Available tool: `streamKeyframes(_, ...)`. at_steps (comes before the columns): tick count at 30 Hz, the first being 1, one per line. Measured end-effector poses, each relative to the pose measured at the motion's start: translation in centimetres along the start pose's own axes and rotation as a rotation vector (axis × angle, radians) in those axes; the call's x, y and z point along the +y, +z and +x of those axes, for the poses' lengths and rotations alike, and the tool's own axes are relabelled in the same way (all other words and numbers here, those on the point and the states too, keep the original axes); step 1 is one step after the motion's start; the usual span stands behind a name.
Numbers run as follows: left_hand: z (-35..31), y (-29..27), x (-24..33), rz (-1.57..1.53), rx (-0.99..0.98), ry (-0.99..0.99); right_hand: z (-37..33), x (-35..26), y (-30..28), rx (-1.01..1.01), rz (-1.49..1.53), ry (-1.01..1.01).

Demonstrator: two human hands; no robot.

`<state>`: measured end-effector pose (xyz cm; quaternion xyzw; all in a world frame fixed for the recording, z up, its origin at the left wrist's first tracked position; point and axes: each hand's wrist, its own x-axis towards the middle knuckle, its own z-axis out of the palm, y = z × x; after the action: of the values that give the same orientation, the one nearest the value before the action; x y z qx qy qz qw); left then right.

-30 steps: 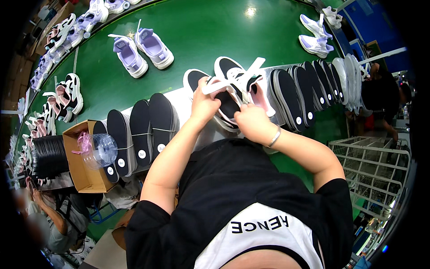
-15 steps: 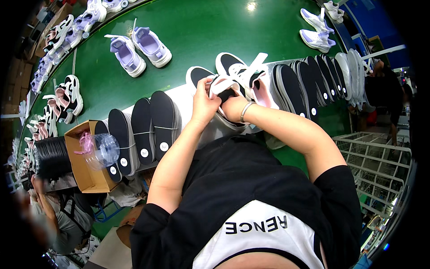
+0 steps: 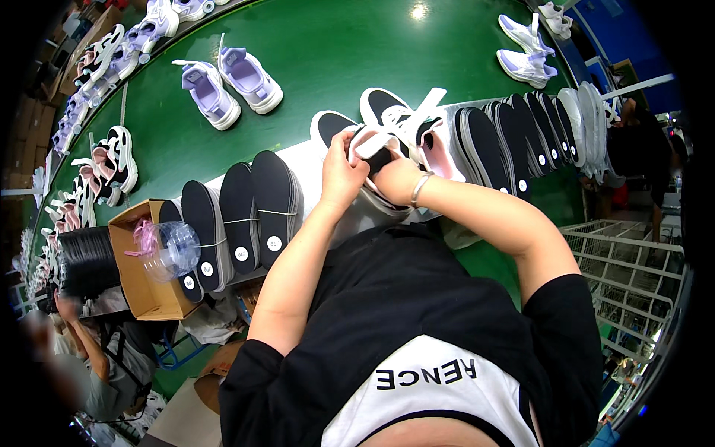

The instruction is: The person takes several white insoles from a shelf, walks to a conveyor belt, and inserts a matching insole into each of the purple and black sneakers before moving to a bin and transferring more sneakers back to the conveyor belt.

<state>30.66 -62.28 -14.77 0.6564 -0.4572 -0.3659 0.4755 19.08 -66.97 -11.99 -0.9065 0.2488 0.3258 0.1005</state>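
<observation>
A black-and-white sneaker with pink lining (image 3: 330, 127) rests toe-away in front of me. My left hand (image 3: 342, 175) is closed around its left side near the opening. My right hand (image 3: 398, 181), with a bracelet at the wrist, reaches into the opening from the right, its fingertips hidden inside. Beside those fingers shows a black piece (image 3: 378, 159) that looks like part of an insole. Against its right side stands a matching sneaker (image 3: 433, 145) with white laces and an upright white tongue.
Bundled black insoles (image 3: 274, 195) stand to the left, with more insole stacks (image 3: 480, 145) to the right. A cardboard box (image 3: 141, 287) holds a clear plastic container. Lilac-and-white sneakers (image 3: 252, 80) sit farther back on the green table (image 3: 335, 52). A white wire rack (image 3: 633, 261) stands at right.
My right hand and wrist have shifted slightly right, showing more of the black piece in the opening. My left hand keeps its grip on the sneaker.
</observation>
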Motion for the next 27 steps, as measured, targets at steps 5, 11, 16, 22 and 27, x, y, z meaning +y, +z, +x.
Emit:
streamKeyframes(5,0.0,0.1,-1.0,0.023,0.043,0.082,-3.8,0.3,-0.6,-0.158,0.151,-0.101)
streamKeyframes(11,0.3,0.7,-1.4,0.028,0.052,0.102,-3.4,0.1,0.1,-0.161,0.092,-0.114)
streamKeyframes(16,0.4,1.1,-0.1,-0.2,-0.087,0.166,-3.5,0.5,1.7,-0.082,0.185,-0.109)
streamKeyframes(22,0.8,-2.4,-1.0,0.04,-0.021,-0.066,-7.2,2.7,1.4,0.852,0.664,-0.358)
streamKeyframes(27,1.5,-3.9,-2.0,-0.129,-0.047,-0.09,-10.3,13.6,6.2,1.123,0.634,0.427)
